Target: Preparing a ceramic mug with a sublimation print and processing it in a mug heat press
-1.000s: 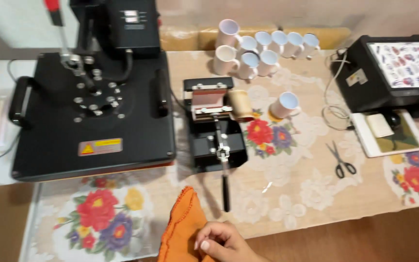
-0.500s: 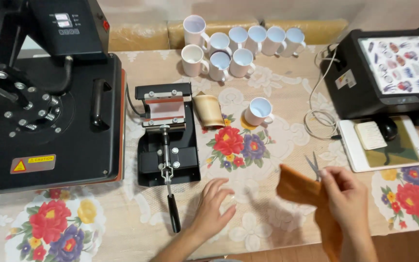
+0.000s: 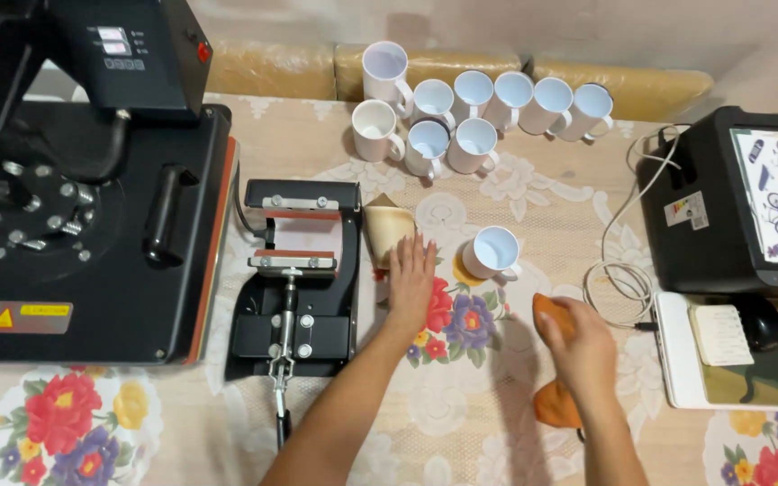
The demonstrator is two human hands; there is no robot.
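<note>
Right hand (image 3: 580, 346) grips orange cloth (image 3: 555, 402); left hand (image 3: 410, 281) touches wrapped mug (image 3: 387, 230).

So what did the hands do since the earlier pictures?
The left hand moved up from the table edge to the paper-wrapped mug beside the mug press. The right hand carried the orange cloth rightward across the table and keeps gripping it. The white mugs stayed put.

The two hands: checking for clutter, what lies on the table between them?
In the head view, only flowered tablecloth lies between the left hand and the right hand, which holds an orange cloth.
</note>
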